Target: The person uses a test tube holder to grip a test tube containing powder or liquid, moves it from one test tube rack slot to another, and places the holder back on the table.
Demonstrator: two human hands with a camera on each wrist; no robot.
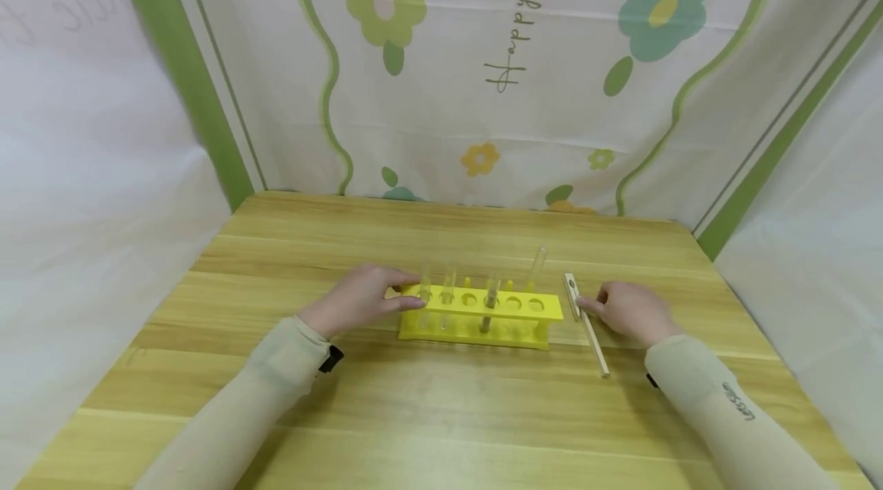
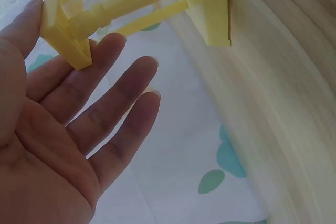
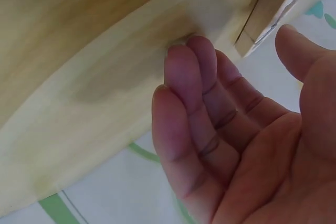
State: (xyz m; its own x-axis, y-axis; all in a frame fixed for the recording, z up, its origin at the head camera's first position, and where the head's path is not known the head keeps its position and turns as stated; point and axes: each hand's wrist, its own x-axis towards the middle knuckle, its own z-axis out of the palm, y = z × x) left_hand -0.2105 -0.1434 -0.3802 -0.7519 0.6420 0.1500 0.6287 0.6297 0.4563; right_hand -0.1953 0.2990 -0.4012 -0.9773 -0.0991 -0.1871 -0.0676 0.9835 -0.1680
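A yellow test tube rack stands on the table, holding several clear tubes; one tube has dark contents, and another leans at the right end. My left hand pinches the left end of the rack's top plate; in the left wrist view, thumb and index finger of the hand lie on either side of the yellow plate, other fingers extended. To the rack's right lies a wooden tube clamp. My right hand has its thumb at the clamp; in the right wrist view the hand is loosely bent beside the wood.
The wooden tabletop extends around the rack and clamp. Behind its far edge hangs a white cloth with flowers and green stripes, and more white cloth hangs at both sides.
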